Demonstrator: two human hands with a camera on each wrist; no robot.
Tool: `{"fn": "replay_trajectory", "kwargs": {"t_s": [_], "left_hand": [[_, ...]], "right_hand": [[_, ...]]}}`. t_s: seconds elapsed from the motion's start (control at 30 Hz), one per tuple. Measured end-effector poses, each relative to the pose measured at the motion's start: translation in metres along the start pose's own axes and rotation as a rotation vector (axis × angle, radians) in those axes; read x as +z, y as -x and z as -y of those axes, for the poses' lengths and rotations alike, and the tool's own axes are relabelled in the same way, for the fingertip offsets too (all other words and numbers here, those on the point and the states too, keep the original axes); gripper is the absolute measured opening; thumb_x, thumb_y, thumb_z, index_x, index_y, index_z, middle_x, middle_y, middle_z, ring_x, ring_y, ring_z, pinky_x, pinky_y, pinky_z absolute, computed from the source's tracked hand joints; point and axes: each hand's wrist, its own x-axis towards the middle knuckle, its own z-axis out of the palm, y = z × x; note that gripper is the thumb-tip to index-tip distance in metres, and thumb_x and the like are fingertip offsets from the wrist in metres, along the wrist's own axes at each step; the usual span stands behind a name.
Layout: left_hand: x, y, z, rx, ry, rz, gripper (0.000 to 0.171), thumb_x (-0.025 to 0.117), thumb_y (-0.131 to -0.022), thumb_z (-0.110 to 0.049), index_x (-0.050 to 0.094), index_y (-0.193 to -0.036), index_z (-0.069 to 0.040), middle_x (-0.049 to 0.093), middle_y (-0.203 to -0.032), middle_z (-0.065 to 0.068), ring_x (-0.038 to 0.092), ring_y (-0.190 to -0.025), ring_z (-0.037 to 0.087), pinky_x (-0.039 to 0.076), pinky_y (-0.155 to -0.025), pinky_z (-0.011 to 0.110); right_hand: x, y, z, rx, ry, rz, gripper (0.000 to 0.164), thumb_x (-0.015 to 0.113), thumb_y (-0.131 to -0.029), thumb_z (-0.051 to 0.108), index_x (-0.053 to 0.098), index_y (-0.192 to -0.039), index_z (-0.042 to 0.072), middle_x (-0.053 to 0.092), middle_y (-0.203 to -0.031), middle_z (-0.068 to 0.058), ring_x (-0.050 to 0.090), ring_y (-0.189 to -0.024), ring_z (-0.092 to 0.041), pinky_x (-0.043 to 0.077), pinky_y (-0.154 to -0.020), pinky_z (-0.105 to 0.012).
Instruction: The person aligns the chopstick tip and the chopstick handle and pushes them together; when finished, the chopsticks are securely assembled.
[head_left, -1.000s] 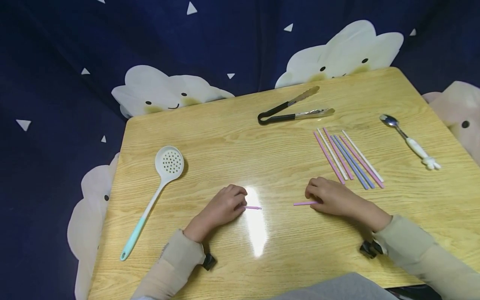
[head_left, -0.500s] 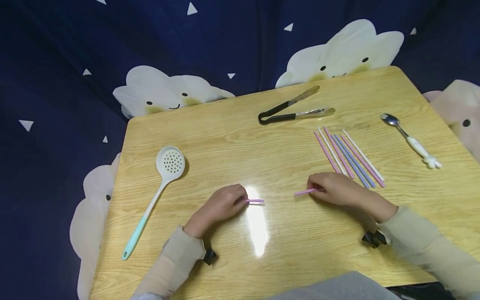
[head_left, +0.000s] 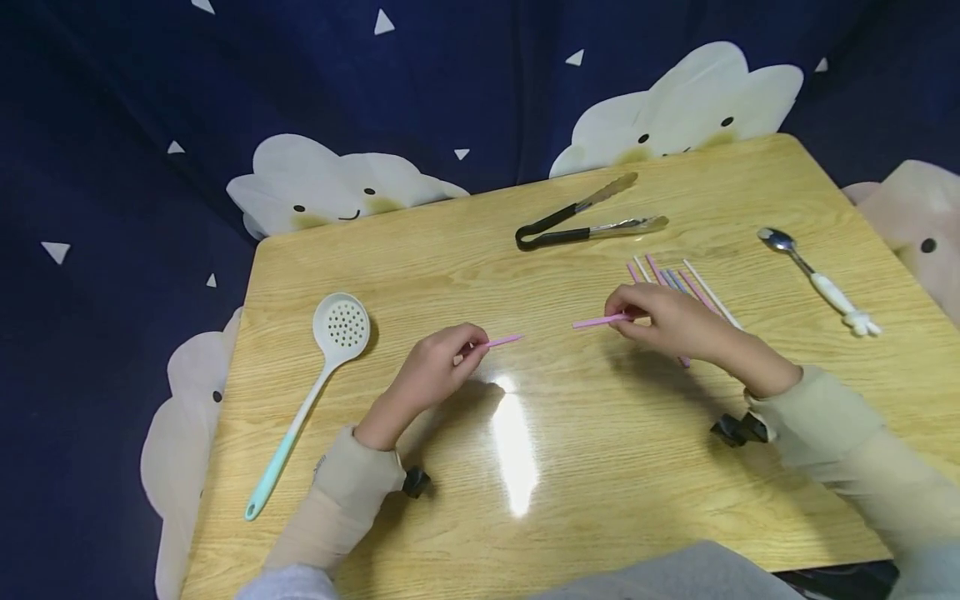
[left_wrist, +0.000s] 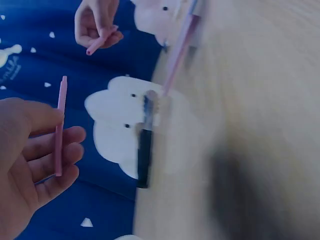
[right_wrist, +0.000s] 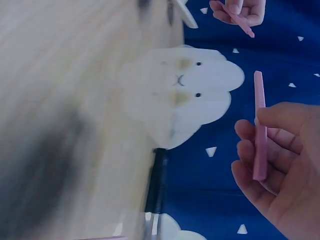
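Observation:
My left hand (head_left: 438, 362) pinches a short pink straw (head_left: 504, 341) between thumb and fingers, above the table. In the left wrist view this straw (left_wrist: 60, 125) has a narrower tip at its upper end. My right hand (head_left: 667, 321) pinches another short pink straw (head_left: 598, 321), also seen in the right wrist view as a smooth straw (right_wrist: 260, 125). The two straws point towards each other with a gap between them. Under and behind my right hand lie several pink, white and blue straws (head_left: 712, 292), partly hidden by it.
On the wooden table (head_left: 450, 275), a white slotted skimmer (head_left: 327, 367) with a mint handle lies at the left. Black-handled tongs (head_left: 555, 238) rest at the back. A white-handled spoon (head_left: 828, 292) lies at the right. A dark blue cloud-print curtain (head_left: 480, 75) hangs behind the table.
Both hands have lifted off the tabletop and moved away from me, carrying their pink straws. My right hand now covers part of the loose straws. The other utensils have stayed put.

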Motion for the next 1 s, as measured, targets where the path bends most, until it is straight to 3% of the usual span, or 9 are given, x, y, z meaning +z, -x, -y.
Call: {"fn": "replay_trajectory", "kwargs": {"t_s": [0.27, 0.47, 0.7, 1.0], "left_hand": [[-0.025, -0.018, -0.005, -0.037, 0.056, -0.115, 0.006, 0.059, -0.085, -0.005, 0.060, -0.091, -0.002, 0.060, -0.080, 0.005, 0.055, -0.068, 0.013, 0.048, -0.059, 0.027], [-0.034, -0.025, -0.009, -0.028, 0.080, -0.129, 0.008, 0.055, -0.088, -0.005, 0.057, -0.094, -0.001, 0.055, -0.078, 0.006, 0.047, -0.064, 0.012, 0.040, -0.053, 0.025], [-0.037, -0.030, -0.014, 0.011, 0.115, -0.177, 0.009, 0.056, -0.087, -0.005, 0.058, -0.095, 0.000, 0.053, -0.074, 0.005, 0.044, -0.061, 0.012, 0.036, -0.051, 0.023], [-0.031, -0.037, -0.020, 0.056, 0.172, -0.223, 0.008, 0.061, -0.083, -0.002, 0.064, -0.091, 0.000, 0.059, -0.078, 0.007, 0.049, -0.062, 0.011, 0.042, -0.052, 0.022]], "right_hand": [[-0.014, -0.013, 0.012, -0.032, -0.063, -0.122, 0.012, 0.064, -0.080, 0.001, 0.060, -0.088, 0.010, 0.060, -0.080, 0.005, 0.055, -0.075, -0.004, 0.046, -0.066, -0.028], [-0.020, -0.017, 0.018, -0.020, -0.117, -0.160, 0.010, 0.063, -0.081, 0.001, 0.060, -0.088, 0.008, 0.058, -0.078, 0.004, 0.051, -0.072, -0.003, 0.044, -0.063, -0.023], [-0.024, -0.020, 0.022, -0.041, -0.219, -0.205, 0.014, 0.062, -0.080, -0.004, 0.061, -0.091, 0.006, 0.058, -0.079, 0.002, 0.050, -0.067, -0.003, 0.042, -0.058, -0.015], [-0.026, -0.020, 0.028, -0.060, -0.202, -0.225, 0.019, 0.062, -0.080, -0.004, 0.067, -0.095, 0.006, 0.059, -0.079, 0.002, 0.051, -0.068, -0.001, 0.042, -0.059, -0.013]]}}
